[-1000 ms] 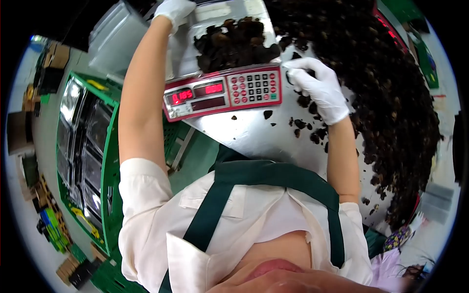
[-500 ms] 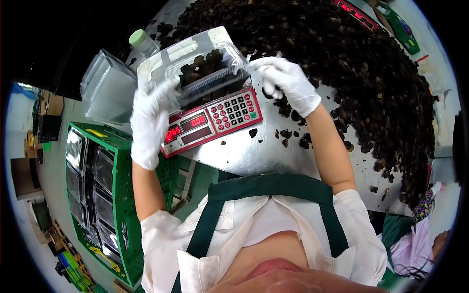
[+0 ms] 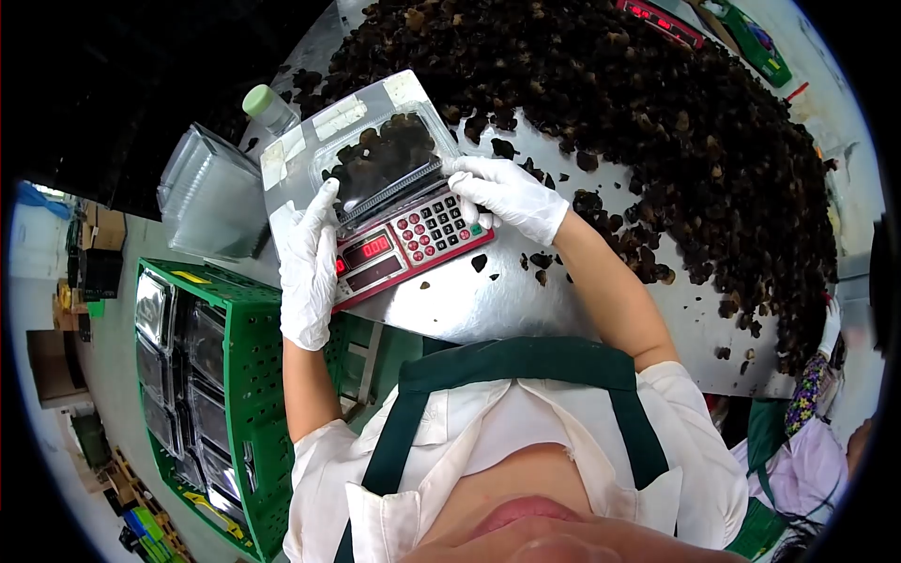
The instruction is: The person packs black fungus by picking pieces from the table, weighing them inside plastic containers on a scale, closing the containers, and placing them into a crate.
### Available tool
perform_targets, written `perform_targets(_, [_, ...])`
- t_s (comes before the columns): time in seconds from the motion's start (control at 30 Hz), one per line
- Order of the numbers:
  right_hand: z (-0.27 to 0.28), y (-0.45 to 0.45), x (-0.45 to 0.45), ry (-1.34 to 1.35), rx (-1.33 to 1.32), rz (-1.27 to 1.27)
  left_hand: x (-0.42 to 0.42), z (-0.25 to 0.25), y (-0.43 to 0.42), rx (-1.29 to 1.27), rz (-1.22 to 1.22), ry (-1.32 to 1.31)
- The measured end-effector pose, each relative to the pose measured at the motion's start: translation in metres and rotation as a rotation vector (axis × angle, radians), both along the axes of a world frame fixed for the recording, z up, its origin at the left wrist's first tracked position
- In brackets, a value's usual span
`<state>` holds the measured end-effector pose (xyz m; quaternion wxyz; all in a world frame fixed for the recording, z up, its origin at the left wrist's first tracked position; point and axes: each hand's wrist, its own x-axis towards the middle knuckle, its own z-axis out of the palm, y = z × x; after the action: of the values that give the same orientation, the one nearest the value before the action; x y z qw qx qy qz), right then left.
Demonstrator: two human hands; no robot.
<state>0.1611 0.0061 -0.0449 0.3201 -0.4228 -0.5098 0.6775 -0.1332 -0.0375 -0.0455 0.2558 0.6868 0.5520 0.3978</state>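
Observation:
A clear plastic box [image 3: 385, 159] of dark, mushroom-like pieces rests on the platform of a scale [image 3: 413, 235] with red trim, its lid down over the contents. My left hand [image 3: 312, 258], white-gloved, presses its fingers at the box's near left corner. At the near right corner my right hand [image 3: 511, 197], also gloved, has its fingers closed round the box's edge. The red display reads 0.00 in one window; another is partly covered by my left hand.
A large heap of dark pieces [image 3: 657, 122] covers the table's far and right parts. Stacked empty clear boxes [image 3: 214, 192] and a green-capped bottle [image 3: 270, 110] stand left. A green crate [image 3: 239, 375] holds packed boxes. A co-worker [image 3: 798, 460] is at lower right.
The lid has come down over the box's contents. My left hand moved from the far-left side to the box's near corner, and my right hand moved from the loose pieces to its right corner.

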Motion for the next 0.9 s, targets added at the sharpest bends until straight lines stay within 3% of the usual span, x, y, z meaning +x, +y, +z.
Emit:
perform_targets(0.07, [0.000, -0.002, -0.002, -0.079, -0.011, 0.017, 0.003, 0.004, -0.003, 0.054, 0.005, 0.088])
perform_targets(0.13, [-0.006, -0.004, -0.003, 0.067, 0.096, -0.327, 0.000, -0.001, 0.000, 0.184, 0.022, 0.257])
perform_targets(0.2, [-0.018, 0.005, 0.008, 0.221, 0.044, -0.433, 0.001, 0.000, -0.004, 0.038, 0.056, 0.183])
perform_targets(0.37, [-0.012, 0.002, 0.003, 0.158, -0.001, -0.170, 0.007, 0.007, -0.007, -0.166, 0.035, -0.145])
perform_targets(0.5, [-0.018, 0.003, -0.012, 0.064, 0.059, -0.222, 0.000, -0.005, -0.002, 0.062, 0.025, 0.095])
perform_targets(0.6, [-0.022, 0.002, -0.012, 0.156, 0.023, -0.257, 0.010, 0.004, -0.013, -0.253, 0.014, -0.186])
perform_targets(0.7, [-0.010, -0.008, -0.013, 0.190, -0.002, -0.211, 0.017, 0.005, -0.016, -0.290, 0.030, -0.247])
perform_targets(0.83, [-0.026, 0.005, -0.007, -0.135, 0.027, -0.006, 0.018, 0.003, -0.017, -0.169, 0.048, -0.012])
perform_targets(0.9, [-0.033, 0.008, -0.009, -0.232, 0.386, -0.095, 0.016, 0.003, -0.016, -0.098, 0.045, 0.111])
